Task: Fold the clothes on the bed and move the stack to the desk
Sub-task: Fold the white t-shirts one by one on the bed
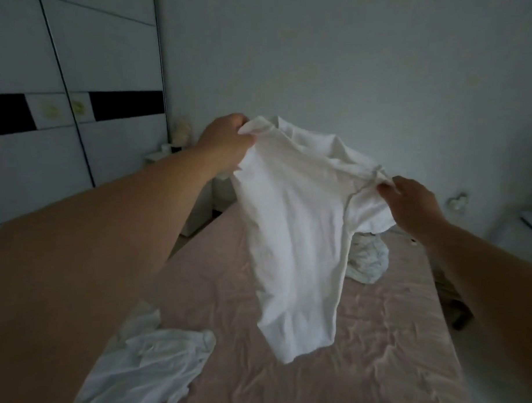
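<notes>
Left hand (227,139) raised at frame centre-left, pinching a white shirt (294,232) by one shoulder, right hand (409,203) gripping the other, both arms outstretched above the bed (374,340)

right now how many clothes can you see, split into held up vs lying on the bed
Held up in both hands: 1, the white shirt, gripped by the left hand and the right hand
Lying on the bed: 2, the white garment at the near left edge and the crumpled white garment farther back
Total: 3
</notes>
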